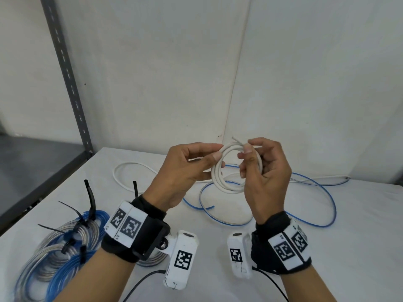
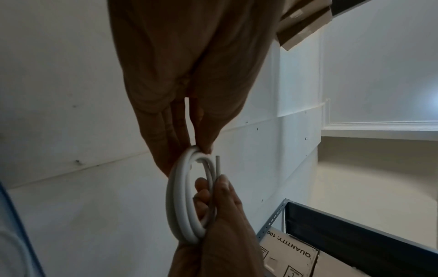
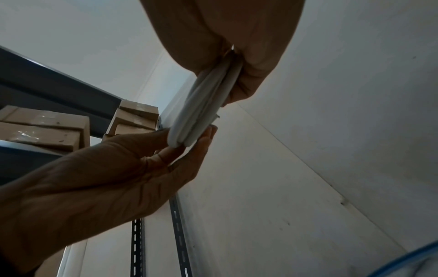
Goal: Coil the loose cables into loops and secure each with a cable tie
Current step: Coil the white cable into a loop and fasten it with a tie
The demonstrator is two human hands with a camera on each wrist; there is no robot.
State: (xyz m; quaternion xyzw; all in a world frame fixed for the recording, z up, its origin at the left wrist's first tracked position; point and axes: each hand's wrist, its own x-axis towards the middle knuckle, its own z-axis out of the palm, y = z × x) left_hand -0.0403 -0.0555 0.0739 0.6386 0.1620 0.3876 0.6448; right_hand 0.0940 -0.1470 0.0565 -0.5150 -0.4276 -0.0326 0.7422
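Partly, white cable coil (image 1: 226, 171) behind right hand (image 1: 265, 177), left hand (image 1: 187, 168) pinching

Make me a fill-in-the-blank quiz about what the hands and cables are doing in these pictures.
1. Both hands hold a coil of ____ cable above the table.
2. The loose cable still lying on the table behind the hands is mainly ____.
3. The finished coils beside the left hand are bound with ____ cable ties.
4. The right hand has its ____ through the coil.

Missing words: white; blue; black; fingers
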